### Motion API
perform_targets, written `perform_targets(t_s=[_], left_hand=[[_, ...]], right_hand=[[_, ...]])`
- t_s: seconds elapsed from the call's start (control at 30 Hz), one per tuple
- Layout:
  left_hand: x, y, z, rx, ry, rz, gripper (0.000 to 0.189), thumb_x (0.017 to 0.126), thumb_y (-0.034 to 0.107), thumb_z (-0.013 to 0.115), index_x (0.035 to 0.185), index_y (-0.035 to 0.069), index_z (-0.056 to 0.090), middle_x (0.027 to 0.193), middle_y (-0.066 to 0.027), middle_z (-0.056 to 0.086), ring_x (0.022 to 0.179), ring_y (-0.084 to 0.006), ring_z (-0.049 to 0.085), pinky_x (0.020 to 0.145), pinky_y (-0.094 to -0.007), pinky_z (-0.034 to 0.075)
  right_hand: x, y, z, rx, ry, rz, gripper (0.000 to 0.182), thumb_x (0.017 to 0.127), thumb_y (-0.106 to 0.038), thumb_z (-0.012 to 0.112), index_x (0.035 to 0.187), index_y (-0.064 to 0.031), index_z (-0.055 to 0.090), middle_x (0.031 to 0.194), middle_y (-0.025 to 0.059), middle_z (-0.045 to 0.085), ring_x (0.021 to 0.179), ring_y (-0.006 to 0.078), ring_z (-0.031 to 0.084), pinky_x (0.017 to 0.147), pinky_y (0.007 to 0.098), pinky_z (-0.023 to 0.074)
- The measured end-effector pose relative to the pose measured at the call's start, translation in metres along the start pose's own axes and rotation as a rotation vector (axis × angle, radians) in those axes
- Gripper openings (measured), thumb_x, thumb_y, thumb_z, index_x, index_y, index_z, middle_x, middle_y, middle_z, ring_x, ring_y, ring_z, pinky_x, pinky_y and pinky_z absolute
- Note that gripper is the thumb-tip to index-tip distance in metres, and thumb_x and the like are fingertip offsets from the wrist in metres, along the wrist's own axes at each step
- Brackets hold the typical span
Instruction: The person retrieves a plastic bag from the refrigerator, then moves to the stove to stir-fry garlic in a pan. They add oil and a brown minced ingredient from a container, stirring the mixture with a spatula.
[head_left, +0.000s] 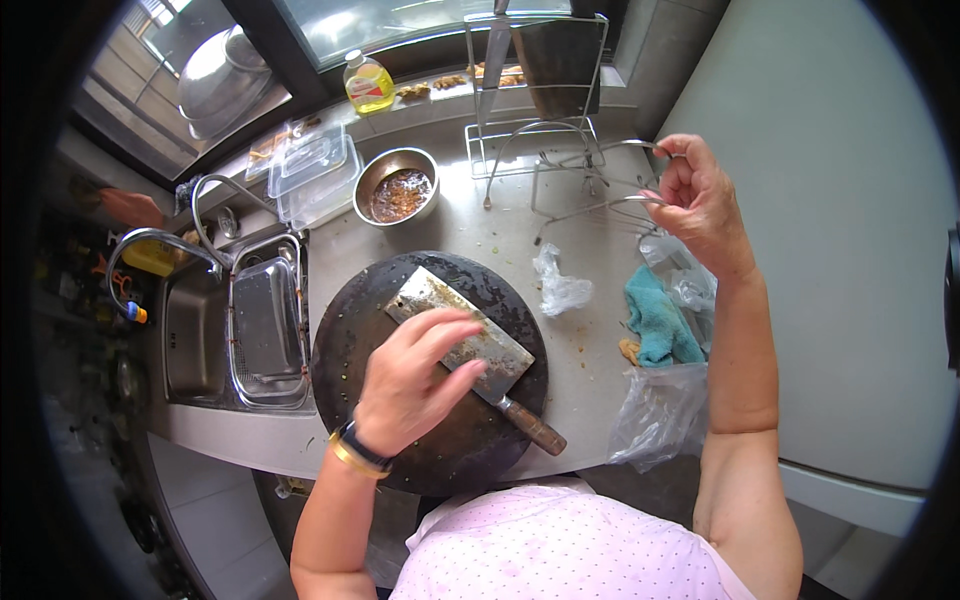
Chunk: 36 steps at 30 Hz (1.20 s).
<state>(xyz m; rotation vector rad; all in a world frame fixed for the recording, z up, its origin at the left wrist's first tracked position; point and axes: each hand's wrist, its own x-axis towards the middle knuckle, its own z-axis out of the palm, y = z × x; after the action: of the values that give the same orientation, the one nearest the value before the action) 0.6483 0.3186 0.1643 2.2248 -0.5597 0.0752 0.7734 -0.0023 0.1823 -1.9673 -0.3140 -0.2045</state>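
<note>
My left hand (420, 379), with a dark band and a gold bangle at the wrist, hovers over a cleaver (450, 322) with its thumb and fingers apart, holding nothing. The cleaver has a stained metal blade and a wooden handle, and lies flat on a round dark chopping board (487, 450). At the right, my right hand (697, 187) pinches a bent metal wire rack (585, 214) between thumb and fingers. The rack reaches leftward over the counter; whether it rests there I cannot tell. Below it lie a crumpled clear plastic bag (561, 283) and a teal cloth (660, 322).
A metal bowl (397, 187) of dark sauce stands behind the board. Clear plastic containers (311, 169), a bottle of yellow liquid (367, 84) and a wire knife rack (536, 82) line the back. The sink (196, 337) is left; another plastic bag (652, 412) overhangs the front edge.
</note>
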Motion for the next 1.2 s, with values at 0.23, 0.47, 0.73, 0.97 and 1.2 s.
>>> perform_targets(t_s=[0.23,0.47,0.73,0.97,1.2], left_hand=[[0.06,-0.038,0.112,0.27,-0.166,0.064,0.069,0.078,0.024,0.076,0.134,0.001,0.044,0.138,-0.0278,0.042,0.128,-0.0428,0.042,0.109,-0.0448,0.037],[0.042,-0.016,0.14,0.185,-0.509,0.246,0.054,0.078,0.03,0.075,0.121,0.003,0.057,0.131,-0.0187,0.053,0.12,-0.0334,0.051,0.098,-0.0443,0.039],[0.051,-0.011,0.059,0.069,-0.144,0.131,0.029,0.079,0.014,0.074,0.105,0.005,0.065,0.111,-0.0157,0.064,0.098,-0.0335,0.063,0.084,-0.0394,0.052],[0.095,-0.079,0.039,-0.328,0.282,-0.281,0.027,0.085,0.009,0.07,0.111,0.005,0.063,0.105,-0.0052,0.065,0.1,-0.0167,0.062,0.082,-0.0292,0.05],[0.14,-0.106,0.053,-0.096,0.299,-0.254,0.05,0.083,0.017,0.072,0.129,0.01,0.053,0.125,-0.0086,0.058,0.119,-0.0238,0.055,0.09,-0.0342,0.048]], right_hand=[[-0.018,0.002,-0.023,0.109,0.117,0.077,0.043,0.078,0.007,0.067,0.116,-0.0024,0.05,0.07,-0.0043,0.045,0.057,0.0008,0.041,0.05,0.0161,0.0359],[-0.027,0.001,-0.032,0.121,0.135,0.098,0.043,0.078,0.008,0.066,0.116,-0.0015,0.05,0.069,-0.0049,0.044,0.059,-0.0003,0.04,0.053,0.0154,0.036],[-0.015,0.018,0.004,0.052,-0.056,0.116,0.046,0.072,0.005,0.071,0.113,-0.0034,0.051,0.066,-0.0048,0.043,0.059,0.0011,0.039,0.055,0.0177,0.0357],[0.004,0.053,0.032,-0.153,-0.325,0.029,0.063,0.072,-0.015,0.082,0.123,-0.0017,0.048,0.069,0.0044,0.053,0.063,0.0134,0.053,0.062,0.0258,0.0462],[0.07,0.041,0.0,0.096,-0.079,0.085,0.063,0.08,-0.033,0.079,0.127,-0.0014,0.053,0.084,0.0022,0.062,0.081,0.0107,0.06,0.072,0.0268,0.0499]])
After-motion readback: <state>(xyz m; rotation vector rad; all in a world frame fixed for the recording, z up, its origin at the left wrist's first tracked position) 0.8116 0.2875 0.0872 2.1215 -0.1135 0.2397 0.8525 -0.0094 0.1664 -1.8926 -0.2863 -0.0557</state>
